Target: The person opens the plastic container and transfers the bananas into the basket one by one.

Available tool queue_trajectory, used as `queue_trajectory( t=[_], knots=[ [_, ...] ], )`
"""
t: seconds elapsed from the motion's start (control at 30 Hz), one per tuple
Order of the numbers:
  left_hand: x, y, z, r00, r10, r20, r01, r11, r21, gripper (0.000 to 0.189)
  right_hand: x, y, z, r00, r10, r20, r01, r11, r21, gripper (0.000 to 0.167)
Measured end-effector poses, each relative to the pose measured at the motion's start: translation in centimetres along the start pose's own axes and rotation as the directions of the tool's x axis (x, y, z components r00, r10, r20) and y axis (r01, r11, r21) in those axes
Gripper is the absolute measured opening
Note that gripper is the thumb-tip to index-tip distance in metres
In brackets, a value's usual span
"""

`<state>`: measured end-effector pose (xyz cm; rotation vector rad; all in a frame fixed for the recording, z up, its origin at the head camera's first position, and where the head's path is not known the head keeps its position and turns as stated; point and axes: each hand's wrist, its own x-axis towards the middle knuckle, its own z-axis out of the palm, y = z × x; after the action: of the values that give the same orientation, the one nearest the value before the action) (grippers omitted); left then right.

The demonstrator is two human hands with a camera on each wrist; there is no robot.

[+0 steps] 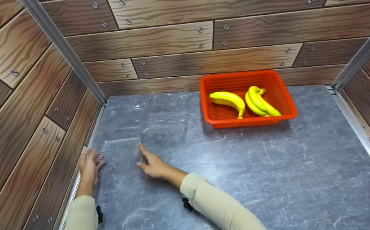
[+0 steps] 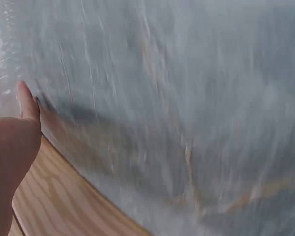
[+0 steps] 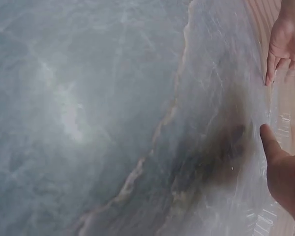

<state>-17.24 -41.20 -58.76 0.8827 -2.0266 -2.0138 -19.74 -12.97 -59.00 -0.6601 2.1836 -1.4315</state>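
Note:
A clear plastic clamshell container (image 1: 121, 150) lies on the grey marbled tabletop at the left, its ridged rim catching the light. At its left side is my left hand (image 1: 89, 164), fingers loosely bent beside the rim. My right hand (image 1: 155, 165) is at the opposite side, index finger extended along the edge and thumb apart. Whether either hand touches the plastic I cannot tell. In the right wrist view, the right hand (image 3: 285, 179) and left hand (image 3: 287, 44) face each other across it. The left wrist view shows only part of the left hand (image 2: 12, 142).
More clear plastic containers (image 1: 167, 103) lie behind, near the back wall. To their right stands a red basket (image 1: 248, 122) holding a single yellow banana (image 1: 228, 97) and a banana bunch (image 1: 258, 100). Wood-print walls (image 1: 172, 44) enclose the back and sides.

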Motion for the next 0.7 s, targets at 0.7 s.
queue_trajectory(
  t=[0.7],
  knots=[
    [1.0, 1.9, 4.7, 0.989, -0.004, -0.150, -0.006, 0.998, -0.065, 0.087, 0.8, -0.6, -2.3, 0.995, -0.036, 0.094, 0.026, 0.995, 0.097, 0.085]
  ],
)
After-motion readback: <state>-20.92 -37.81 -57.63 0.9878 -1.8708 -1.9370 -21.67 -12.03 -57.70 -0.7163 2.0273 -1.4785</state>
